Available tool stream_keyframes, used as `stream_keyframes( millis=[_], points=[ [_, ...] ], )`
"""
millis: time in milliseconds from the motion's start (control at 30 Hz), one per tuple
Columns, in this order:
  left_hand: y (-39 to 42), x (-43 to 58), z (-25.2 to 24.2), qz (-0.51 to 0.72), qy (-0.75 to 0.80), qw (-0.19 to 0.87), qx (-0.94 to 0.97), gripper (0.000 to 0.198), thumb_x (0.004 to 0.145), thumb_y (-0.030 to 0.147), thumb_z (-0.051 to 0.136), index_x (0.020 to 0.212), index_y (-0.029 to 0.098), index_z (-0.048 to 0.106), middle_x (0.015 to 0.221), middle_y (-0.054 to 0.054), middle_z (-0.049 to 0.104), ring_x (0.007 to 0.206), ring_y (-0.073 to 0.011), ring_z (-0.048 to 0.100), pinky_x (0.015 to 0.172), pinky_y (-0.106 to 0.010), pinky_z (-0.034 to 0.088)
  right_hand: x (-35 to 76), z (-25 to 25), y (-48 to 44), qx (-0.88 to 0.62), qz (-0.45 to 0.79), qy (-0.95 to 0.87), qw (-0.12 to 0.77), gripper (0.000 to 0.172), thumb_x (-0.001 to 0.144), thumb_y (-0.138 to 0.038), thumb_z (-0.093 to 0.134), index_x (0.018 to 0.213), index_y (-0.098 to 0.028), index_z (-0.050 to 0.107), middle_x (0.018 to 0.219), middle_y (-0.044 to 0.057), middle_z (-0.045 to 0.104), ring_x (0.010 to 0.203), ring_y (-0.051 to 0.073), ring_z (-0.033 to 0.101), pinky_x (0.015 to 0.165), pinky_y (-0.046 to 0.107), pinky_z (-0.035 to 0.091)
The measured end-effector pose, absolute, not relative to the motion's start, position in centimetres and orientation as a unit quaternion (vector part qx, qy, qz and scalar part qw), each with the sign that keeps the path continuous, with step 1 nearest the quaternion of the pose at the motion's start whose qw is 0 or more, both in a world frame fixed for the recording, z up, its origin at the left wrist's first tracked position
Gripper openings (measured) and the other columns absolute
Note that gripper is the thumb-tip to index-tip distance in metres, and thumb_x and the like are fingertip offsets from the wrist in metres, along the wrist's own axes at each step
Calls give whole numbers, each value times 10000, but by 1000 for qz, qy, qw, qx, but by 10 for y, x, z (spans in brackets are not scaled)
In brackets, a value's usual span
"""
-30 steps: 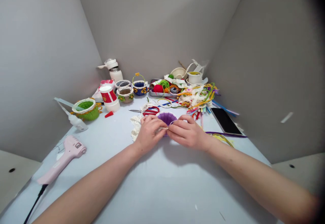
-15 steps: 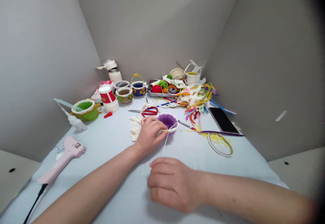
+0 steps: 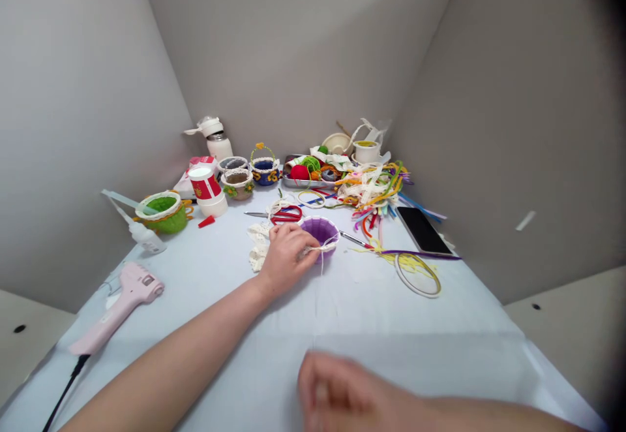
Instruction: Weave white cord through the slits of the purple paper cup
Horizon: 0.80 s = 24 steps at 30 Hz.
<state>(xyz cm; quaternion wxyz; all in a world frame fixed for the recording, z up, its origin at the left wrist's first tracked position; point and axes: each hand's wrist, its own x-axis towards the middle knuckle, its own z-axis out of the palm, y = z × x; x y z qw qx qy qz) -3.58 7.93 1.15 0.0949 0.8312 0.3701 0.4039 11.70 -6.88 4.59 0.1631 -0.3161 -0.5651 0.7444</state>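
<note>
A small purple basket point(image 3: 320, 228) with a white rim sits mid-table. My left hand point(image 3: 289, 256) is closed on its near left rim, thumb and fingers pinching the white edging. From that edging a thin white thread point(image 3: 321, 288) runs down toward my right hand point(image 3: 349, 396). The right fingers are curled around the thread's lower end, close to the bottom of the view and blurred by motion. White lace point(image 3: 258, 249) lies left of the basket. Behind it are red-handled scissors point(image 3: 287, 214); a crochet hook or pen-like tool point(image 3: 355, 240) lies to its right.
A pink glue gun point(image 3: 120, 305), a glue bottle point(image 3: 147, 237) and a green basket point(image 3: 166, 213) stand left. At the back are a blue basket point(image 3: 265, 171) and a tray of yarn point(image 3: 308, 183). Right lie a phone point(image 3: 423, 231) and a hoop point(image 3: 418, 292).
My right hand has moved down toward the near edge, drawing the white thread longer. My left hand stays at the basket's rim. The whole view has shifted slightly.
</note>
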Motion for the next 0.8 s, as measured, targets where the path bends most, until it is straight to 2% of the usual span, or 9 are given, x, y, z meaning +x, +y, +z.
stream_keyframes(
  millis=[133, 200, 300, 400, 567, 700, 800],
  points=[
    [79, -35, 12, 403, 375, 93, 830, 64, 876, 262, 619, 847, 225, 663, 896, -5, 724, 981, -207, 547, 907, -408, 315, 154, 45, 3, -518, 568, -492, 409, 372, 752, -463, 716, 888, -201, 489, 577, -99, 357, 503, 54, 304, 475, 186, 256],
    [79, -35, 12, 399, 379, 94, 830, 74, 878, 265, 612, 846, 225, 665, 896, -10, 725, 985, -210, 545, 913, -413, 313, 169, 42, 32, -551, 550, -420, 466, 417, 714, -486, 728, 909, -202, 494, 562, -107, 302, 481, 55, 236, 439, 188, 210],
    [78, -34, 13, 397, 379, 96, 830, 72, 876, 264, 615, 847, 224, 668, 891, -7, 725, 982, -209, 541, 910, -412, 310, 182, 36, 56, -537, 628, -378, 418, 457, 707, -530, 721, 918, -186, 506, 550, -121, 213, 475, 53, 146, 420, 189, 126],
    [78, -34, 13, 400, 378, 96, 830, 68, 874, 260, 619, 842, 223, 668, 884, -3, 723, 977, -207, 540, 902, -409, 312, 184, 36, 63, -506, 668, -393, 379, 448, 684, -520, 745, 862, -175, 522, 532, -129, 190, 470, 46, 120, 420, 195, 103],
    [78, -34, 13, 399, 373, 98, 831, 38, 860, 244, 633, 850, 224, 664, 903, -3, 725, 982, -206, 545, 900, -403, 317, 176, 64, 75, -516, 570, -461, 444, 358, 669, -438, 759, 765, -170, 543, 518, -110, 254, 460, 38, 179, 430, 205, 131],
    [78, -35, 12, 401, 372, 92, 832, 29, 854, 226, 635, 845, 223, 663, 904, 5, 726, 993, -202, 539, 908, -401, 313, 157, 85, 89, -544, 490, -554, 397, 296, 717, -436, 684, 778, -154, 617, 512, -79, 342, 462, 53, 253, 442, 222, 180],
    [78, -35, 11, 403, 369, 94, 832, 27, 850, 224, 635, 849, 223, 662, 912, -1, 728, 994, -208, 540, 900, -403, 317, 149, 86, 94, -563, 374, -641, 364, 329, 768, -439, 632, 922, -151, 670, 551, -49, 441, 501, 80, 342, 470, 230, 228]
  ],
)
